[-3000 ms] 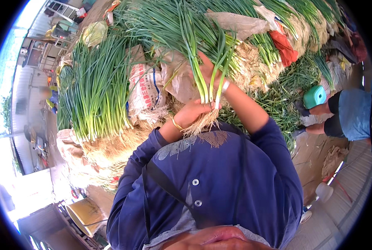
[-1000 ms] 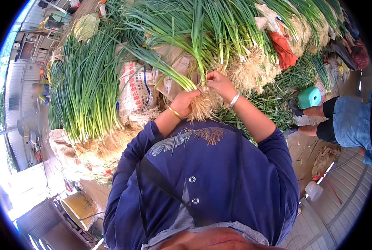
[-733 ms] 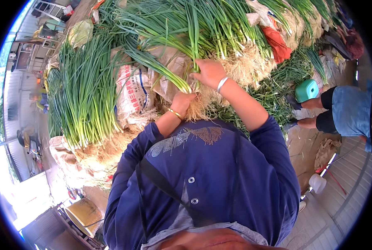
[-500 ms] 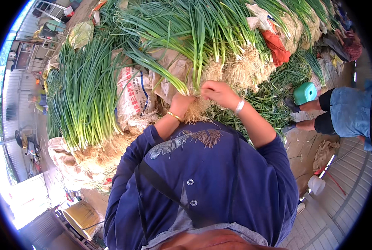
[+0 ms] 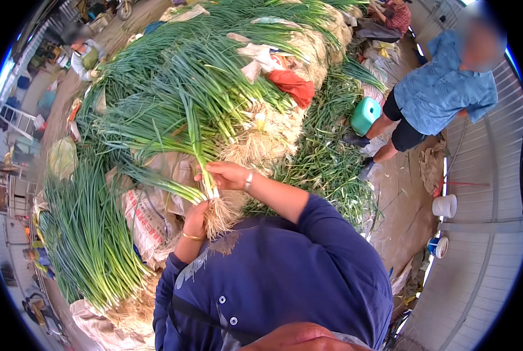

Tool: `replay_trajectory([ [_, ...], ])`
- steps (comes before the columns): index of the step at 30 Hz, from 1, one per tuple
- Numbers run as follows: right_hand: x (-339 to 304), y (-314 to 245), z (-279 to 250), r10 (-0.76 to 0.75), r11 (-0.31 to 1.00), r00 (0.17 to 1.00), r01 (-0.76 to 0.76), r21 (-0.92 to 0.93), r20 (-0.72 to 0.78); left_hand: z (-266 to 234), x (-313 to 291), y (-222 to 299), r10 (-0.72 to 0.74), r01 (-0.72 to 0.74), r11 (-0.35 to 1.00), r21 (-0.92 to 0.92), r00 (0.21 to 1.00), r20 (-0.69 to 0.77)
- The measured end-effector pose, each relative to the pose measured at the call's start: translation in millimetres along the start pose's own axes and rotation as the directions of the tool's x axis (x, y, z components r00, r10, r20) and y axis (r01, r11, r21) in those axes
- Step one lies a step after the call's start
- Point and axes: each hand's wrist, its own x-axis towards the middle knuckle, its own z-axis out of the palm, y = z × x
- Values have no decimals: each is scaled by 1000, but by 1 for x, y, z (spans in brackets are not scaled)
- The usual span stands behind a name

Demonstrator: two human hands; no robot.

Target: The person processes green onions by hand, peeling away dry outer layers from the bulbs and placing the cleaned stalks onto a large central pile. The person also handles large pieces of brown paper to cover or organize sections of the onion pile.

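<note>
In front of my chest, my left hand (image 5: 197,219) is closed round the lower ends of a small bunch of green onions (image 5: 182,188). Pale stringy roots (image 5: 219,219) hang out beside it, and the leaves run off to the far left. My right hand (image 5: 227,175) is closed on a few upright green onion stalks (image 5: 200,146), just above their white bases. These bases meet the bunch at my left hand. Part of my left fingers is hidden behind the stalks and roots.
A big heap of green onions (image 5: 156,111) lies ahead, roots toward me. Another pile (image 5: 91,240) rests at left beside a printed woven sack (image 5: 147,219). Loose trimmed leaves (image 5: 320,175) cover the floor at right. A person in blue (image 5: 434,88) stands by a teal plastic container (image 5: 365,116).
The view has swung to the right, so the heap and hands appear further left. My right hand has shifted its hold on the upright stalks, whose white bases now show beside the left-hand bunch.
</note>
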Motion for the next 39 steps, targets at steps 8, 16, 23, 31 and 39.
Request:
replay_trajectory([
  [8, 15, 20, 5, -41, 948, 946, -65, -312, -322, -7, -7, -3, -7, -11, 970, -241, 997, -73],
  [16, -2, 39, 13, -282, 889, 934, 167, -427, -222, -12, -10, -3, 69, -81, 953, -290, 996, -51],
  [23, -55, 5, 23, 179, 929, 971, -114, -352, 156, -17, -8, -10, 120, -130, 966, -224, 991, -58],
  [31, -85, -9, 17, 350, 923, 887, -272, -272, 302, 12, -11, -11, 263, -246, 960, 132, 956, -132],
  [39, -43, -5, -17, 77, 838, 962, -205, -506, -263, 19, -13, -5, 69, -78, 996, -51, 984, -167],
])
